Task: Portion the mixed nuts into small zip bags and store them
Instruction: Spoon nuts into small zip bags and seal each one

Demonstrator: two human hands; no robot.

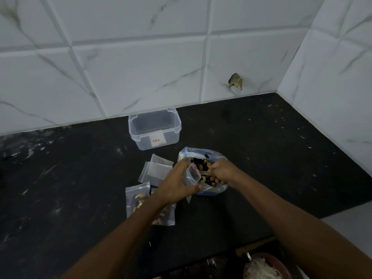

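A large clear bag of mixed nuts [203, 156] with a blue zip rim lies open on the black counter. My right hand [220, 171] is inside its mouth, fingers closed on nuts. My left hand [177, 183] holds a small zip bag [191, 176] open at the large bag's left edge. Two filled small bags [136, 199] lie below, partly under my left forearm. Several empty small zip bags [156, 171] are stacked to the left of the big bag.
An open clear plastic container [155, 127] stands near the tiled wall behind the bags. The black counter [271, 158] ends at a corner wall on the right. A bowl of white food [263, 267] sits below the counter's front edge at bottom right.
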